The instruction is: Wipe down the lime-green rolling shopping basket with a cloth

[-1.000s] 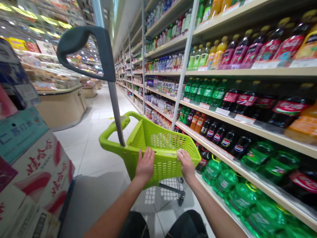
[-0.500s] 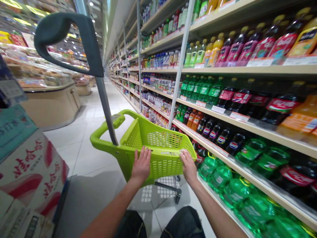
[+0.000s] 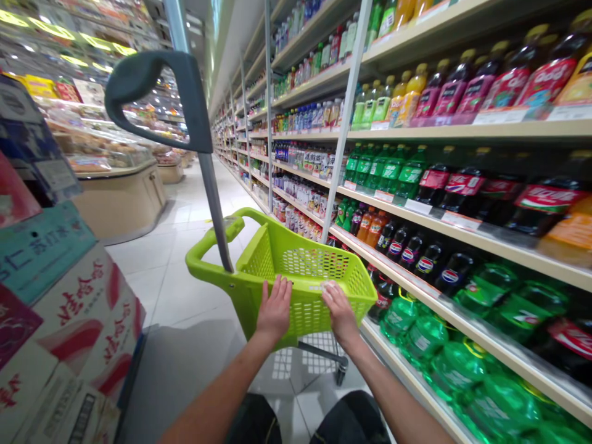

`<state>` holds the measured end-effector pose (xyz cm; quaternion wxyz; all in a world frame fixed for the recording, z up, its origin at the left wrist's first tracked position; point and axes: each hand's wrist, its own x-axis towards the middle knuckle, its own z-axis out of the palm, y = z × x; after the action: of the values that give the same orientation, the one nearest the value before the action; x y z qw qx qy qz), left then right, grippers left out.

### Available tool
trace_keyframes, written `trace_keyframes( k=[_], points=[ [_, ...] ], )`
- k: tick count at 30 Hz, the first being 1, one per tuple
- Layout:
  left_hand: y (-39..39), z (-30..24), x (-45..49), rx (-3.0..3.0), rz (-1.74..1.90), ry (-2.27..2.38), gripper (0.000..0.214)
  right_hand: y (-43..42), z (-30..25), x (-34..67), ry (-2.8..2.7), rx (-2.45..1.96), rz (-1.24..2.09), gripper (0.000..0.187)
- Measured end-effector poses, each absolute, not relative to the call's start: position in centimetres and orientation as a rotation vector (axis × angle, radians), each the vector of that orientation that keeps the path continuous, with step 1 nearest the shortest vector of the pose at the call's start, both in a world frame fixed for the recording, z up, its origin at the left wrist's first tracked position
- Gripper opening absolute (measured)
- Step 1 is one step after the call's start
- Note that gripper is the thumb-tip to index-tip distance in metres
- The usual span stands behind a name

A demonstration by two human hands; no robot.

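A lime-green shopping cart (image 3: 305, 308) with a perforated basket stands before my knees, turned sideways. My left hand (image 3: 274, 308) lies on its near rim, fingers stretched out and holding nothing. Farther right on the same rim, my right hand (image 3: 340, 308) bends its fingers over a small white tissue (image 3: 327, 285), pressed to the plastic. Most of the tissue is hidden under the fingers. A dark grey loop handle (image 3: 197, 102) on a metal pole rises at the cart's left end. Inside, the visible part of the basket holds nothing.
Shelves of drink bottles (image 3: 393, 166) run along the right, with large green bottles (image 3: 462, 364) at floor level. Stacked cartons (image 3: 92, 308) stand close on the left. Beyond the cart, a tiled aisle (image 3: 185, 209) passes a rounded display counter (image 3: 124, 203).
My right hand has slid left along the rim with the tissue, closer to my left hand. The left hand stays on the rim. The view has shifted slightly left.
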<state>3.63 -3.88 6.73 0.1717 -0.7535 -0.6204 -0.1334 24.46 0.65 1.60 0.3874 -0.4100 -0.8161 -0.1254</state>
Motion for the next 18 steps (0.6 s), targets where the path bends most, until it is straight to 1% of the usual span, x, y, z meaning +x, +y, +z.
trace_keyframes(
  k=[3, 8, 12, 15, 18],
  points=[
    [-3.8, 6.5, 3.5, -2.129, -0.364, -1.738, 0.055, 0.8, 1.9, 24.5, -2.111, -0.983, -0.311, 0.044],
    [-3.6, 6.1, 3.6, -2.098, -0.359, -1.708, 0.057, 1.4, 1.5, 27.8, -1.847, -1.134, -0.358, 0.047],
    [-3.6, 6.1, 3.8, -2.089, -0.371, -1.696, 0.056, 0.0, 2.4, 22.1, -1.937, -1.061, -0.263, 0.051],
    [-3.7, 6.3, 3.7, -2.107, -0.367, -1.671, 0.055, -0.8, 3.4, 18.0, -2.049, -0.947, -0.192, 0.048],
    [-3.9, 6.5, 3.5, -2.119, -0.353, -1.672, 0.056, -0.4, 3.2, 20.0, -2.053, -0.962, -0.194, 0.049]
  ],
)
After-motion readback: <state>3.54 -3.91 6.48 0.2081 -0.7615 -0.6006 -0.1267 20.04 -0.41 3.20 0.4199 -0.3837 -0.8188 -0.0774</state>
